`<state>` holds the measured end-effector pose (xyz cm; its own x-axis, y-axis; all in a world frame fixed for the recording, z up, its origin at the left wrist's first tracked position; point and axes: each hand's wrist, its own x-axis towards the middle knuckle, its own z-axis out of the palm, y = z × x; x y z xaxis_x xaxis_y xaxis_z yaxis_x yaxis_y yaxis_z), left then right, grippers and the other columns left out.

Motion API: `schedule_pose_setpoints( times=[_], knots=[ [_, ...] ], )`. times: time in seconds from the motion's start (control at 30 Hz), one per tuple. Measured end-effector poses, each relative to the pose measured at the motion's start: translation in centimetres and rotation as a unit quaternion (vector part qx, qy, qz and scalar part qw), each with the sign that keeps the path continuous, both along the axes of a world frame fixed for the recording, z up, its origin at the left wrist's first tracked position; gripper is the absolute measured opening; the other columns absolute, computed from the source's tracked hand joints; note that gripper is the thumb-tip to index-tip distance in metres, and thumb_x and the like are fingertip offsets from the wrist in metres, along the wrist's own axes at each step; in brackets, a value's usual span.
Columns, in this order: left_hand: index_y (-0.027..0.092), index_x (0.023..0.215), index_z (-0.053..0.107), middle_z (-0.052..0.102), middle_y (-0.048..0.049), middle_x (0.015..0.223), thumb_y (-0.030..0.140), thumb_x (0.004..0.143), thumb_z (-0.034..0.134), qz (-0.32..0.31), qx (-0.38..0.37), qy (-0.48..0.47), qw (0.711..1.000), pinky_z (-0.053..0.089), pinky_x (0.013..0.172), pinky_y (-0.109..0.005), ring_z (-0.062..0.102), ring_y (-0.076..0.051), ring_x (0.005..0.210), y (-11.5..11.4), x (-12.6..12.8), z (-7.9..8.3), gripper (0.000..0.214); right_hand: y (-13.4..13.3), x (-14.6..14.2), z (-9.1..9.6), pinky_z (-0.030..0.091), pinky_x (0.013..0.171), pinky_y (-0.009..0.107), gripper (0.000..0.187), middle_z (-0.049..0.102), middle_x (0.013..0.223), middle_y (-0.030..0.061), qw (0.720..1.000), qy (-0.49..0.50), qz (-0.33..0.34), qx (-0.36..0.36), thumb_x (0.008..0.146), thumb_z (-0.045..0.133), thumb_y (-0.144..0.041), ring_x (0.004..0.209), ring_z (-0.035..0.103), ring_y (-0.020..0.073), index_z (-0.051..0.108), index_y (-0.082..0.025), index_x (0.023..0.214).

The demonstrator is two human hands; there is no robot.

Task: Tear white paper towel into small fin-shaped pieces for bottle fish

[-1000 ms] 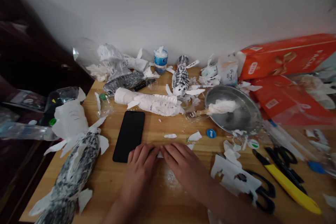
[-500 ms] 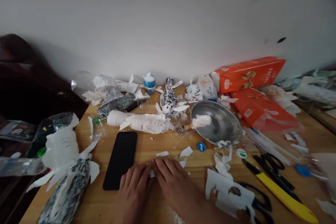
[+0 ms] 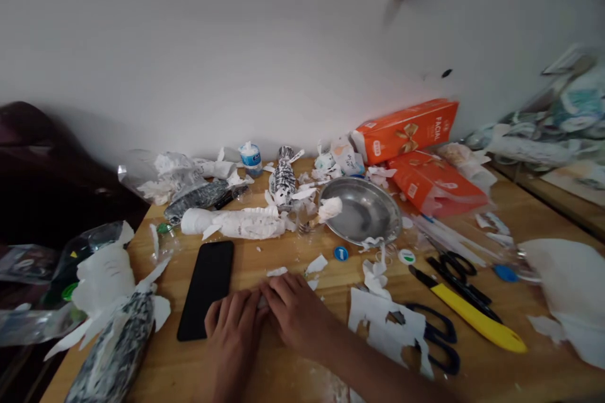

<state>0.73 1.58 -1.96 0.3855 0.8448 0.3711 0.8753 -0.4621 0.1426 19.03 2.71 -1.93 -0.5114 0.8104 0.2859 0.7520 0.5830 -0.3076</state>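
My left hand (image 3: pixel 235 324) and my right hand (image 3: pixel 297 315) meet low over the wooden table, fingers curled and fingertips together. Between them peeks a small white scrap of paper (image 3: pixel 263 303), mostly hidden by the fingers. A black phone (image 3: pixel 205 289) lies just left of my left hand. Torn paper bits (image 3: pixel 316 264) are scattered beyond my fingertips. A white paper-wrapped roll (image 3: pixel 236 223) lies farther back. To the right of my right forearm is a cut-up white sheet (image 3: pixel 373 315), partly over dark blue-handled scissors (image 3: pixel 442 334).
A metal bowl (image 3: pixel 362 211) has a brush (image 3: pixel 326 211) on its rim. On the right lie a yellow-handled knife (image 3: pixel 472 312) and black scissors (image 3: pixel 456 264). Orange tissue packs (image 3: pixel 409 132) lean on the wall. A black-and-white paper fish (image 3: pixel 113 346) sits front left.
The view has swung to the right, so the table's things appear farther left. My hands remain together, fingertips meeting around the white scrap, with little visible movement.
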Motion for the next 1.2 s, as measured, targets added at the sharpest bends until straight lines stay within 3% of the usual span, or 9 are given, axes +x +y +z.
schedule_pose_setpoints(
  times=[0.23,0.53,0.67,0.8,0.93,1.07,1.2],
  knots=[
    [0.023,0.110,0.069,0.071,-0.0070,0.100,0.012,0.092,0.054,-0.002,0.027,0.013,1.000,0.039,0.092,-0.043,0.062,-0.025,0.095,0.0,0.0,-0.1,0.026,-0.2,-0.1,-0.8,0.050,0.089,0.043,0.050,0.061,0.114,0.0117,0.999,0.003,0.016,0.035,0.098,0.057,-0.032,0.105,0.055,0.0271,0.045,-0.012,0.142],
    [0.021,0.111,0.070,0.068,-0.0134,0.125,0.016,0.095,0.051,0.007,0.086,0.021,0.996,0.042,0.095,-0.045,0.059,-0.028,0.115,-0.4,0.2,0.6,0.025,-0.6,-0.2,-1.1,0.049,0.096,0.048,0.052,0.060,0.122,0.0170,0.999,0.032,0.038,0.015,0.096,0.061,-0.030,0.113,0.055,0.0293,0.045,-0.009,0.141],
    [0.018,0.111,0.069,0.072,-0.0131,0.114,0.018,0.097,0.049,-0.023,0.090,-0.005,0.996,0.045,0.091,-0.045,0.063,-0.028,0.105,-0.4,0.0,0.4,0.024,-0.1,0.1,0.4,0.049,0.099,0.041,0.048,0.064,0.123,0.0140,0.997,0.031,0.067,-0.009,0.096,0.064,-0.036,0.113,0.059,0.0261,0.052,-0.012,0.136],
    [0.016,0.120,0.065,0.072,-0.0130,0.117,0.023,0.099,0.048,-0.080,0.074,-0.027,0.994,0.047,0.097,-0.045,0.063,-0.028,0.112,-0.2,0.2,-0.2,0.028,0.1,3.1,3.1,0.050,0.093,0.028,0.032,0.070,0.120,0.0051,0.995,0.041,0.078,-0.044,0.105,0.047,-0.035,0.109,0.064,0.0174,0.057,-0.022,0.132],
    [0.018,0.122,0.065,0.070,-0.0102,0.125,0.025,0.100,0.049,-0.139,0.058,-0.034,0.988,0.048,0.102,-0.043,0.060,-0.027,0.123,0.2,0.4,-0.5,0.029,-0.6,7.3,4.6,0.050,0.092,0.033,0.031,0.070,0.121,0.0081,0.998,0.028,0.033,-0.043,0.104,0.046,-0.026,0.109,0.065,0.0216,0.060,-0.021,0.131],
    [0.019,0.115,0.068,0.072,-0.0091,0.118,0.027,0.099,0.051,-0.157,0.043,-0.048,0.985,0.053,0.096,-0.044,0.066,-0.028,0.111,0.5,0.4,-0.5,0.024,-1.1,9.0,3.4,0.048,0.098,0.036,0.033,0.069,0.122,0.0075,0.999,-0.008,0.048,-0.021,0.094,0.056,-0.012,0.113,0.063,0.0224,0.065,-0.022,0.124],
    [0.019,0.110,0.068,0.073,-0.0084,0.109,0.025,0.100,0.049,-0.145,0.021,-0.056,0.988,0.055,0.089,-0.040,0.068,-0.025,0.102,0.0,0.5,-0.3,0.023,-0.9,8.9,1.2,0.047,0.100,0.036,0.033,0.069,0.120,0.0076,0.998,-0.006,0.070,-0.008,0.094,0.056,-0.011,0.113,0.062,0.0210,0.066,-0.023,0.123]
  ],
)
